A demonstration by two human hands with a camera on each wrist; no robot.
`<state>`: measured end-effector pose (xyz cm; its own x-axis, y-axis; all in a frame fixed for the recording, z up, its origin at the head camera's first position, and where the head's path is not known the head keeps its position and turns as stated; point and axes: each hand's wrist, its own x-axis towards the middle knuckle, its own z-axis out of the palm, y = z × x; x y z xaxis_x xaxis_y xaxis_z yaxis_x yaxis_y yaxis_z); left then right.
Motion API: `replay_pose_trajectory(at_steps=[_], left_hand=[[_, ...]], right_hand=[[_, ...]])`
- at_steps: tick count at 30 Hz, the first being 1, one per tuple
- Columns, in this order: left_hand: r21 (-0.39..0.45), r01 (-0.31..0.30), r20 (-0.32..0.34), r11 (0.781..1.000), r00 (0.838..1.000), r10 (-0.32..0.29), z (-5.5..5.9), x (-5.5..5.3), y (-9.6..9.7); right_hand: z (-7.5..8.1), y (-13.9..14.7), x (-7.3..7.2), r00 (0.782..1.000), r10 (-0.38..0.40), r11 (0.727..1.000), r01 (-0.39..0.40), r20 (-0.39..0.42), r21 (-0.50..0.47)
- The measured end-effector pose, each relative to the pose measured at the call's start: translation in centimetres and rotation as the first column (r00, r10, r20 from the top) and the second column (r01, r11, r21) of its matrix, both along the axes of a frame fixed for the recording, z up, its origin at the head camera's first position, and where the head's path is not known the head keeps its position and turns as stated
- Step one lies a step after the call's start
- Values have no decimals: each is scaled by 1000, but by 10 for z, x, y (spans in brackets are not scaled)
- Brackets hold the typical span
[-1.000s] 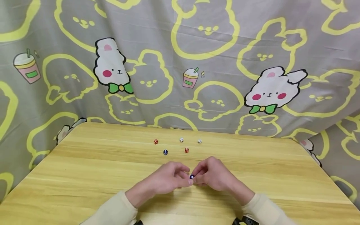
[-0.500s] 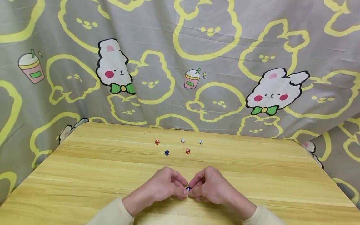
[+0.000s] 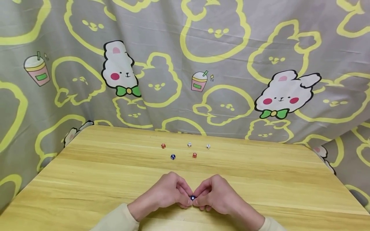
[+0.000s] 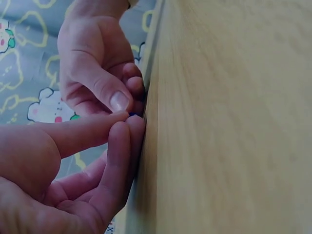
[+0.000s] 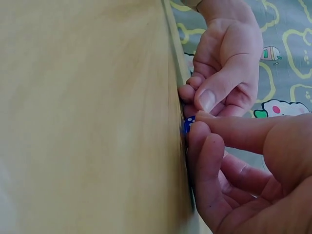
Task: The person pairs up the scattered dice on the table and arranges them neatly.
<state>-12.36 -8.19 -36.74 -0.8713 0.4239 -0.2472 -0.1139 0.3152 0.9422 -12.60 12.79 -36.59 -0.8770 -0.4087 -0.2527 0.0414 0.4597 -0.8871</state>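
Note:
A small blue die (image 3: 192, 198) with white pips is low on the wooden table, between the fingertips of both hands. My left hand (image 3: 166, 194) pinches it from one side. From the other side my right hand (image 3: 221, 196) pinches it too, thumb and fingers meeting at the die. In the right wrist view the blue die (image 5: 189, 123) shows its pips between the fingertips. Fingers cover most of the blue die (image 4: 132, 114) in the left wrist view. Whether it touches the tabletop I cannot tell.
Farther back on the wooden table (image 3: 115, 166) lie a red die (image 3: 163, 146), a white die (image 3: 189, 144) and another white die (image 3: 208, 146). Slightly nearer are a second blue die (image 3: 173, 157) and a second red die (image 3: 195, 155). A patterned grey curtain (image 3: 173, 38) hangs behind the table.
Both hands have come nearer to the body with the blue die. The left fingers, looser a second ago, have closed in on it. The other dice stay put; the view shifts slightly.

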Motion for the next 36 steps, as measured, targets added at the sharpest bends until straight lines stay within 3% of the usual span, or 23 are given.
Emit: replay_pose_trajectory(at_steps=[36], left_hand=[[2,14,-18,1000,1000,-14,-5,-2,1]], right_hand=[[-5,3,-2,999,13,999,-11,33,-51]])
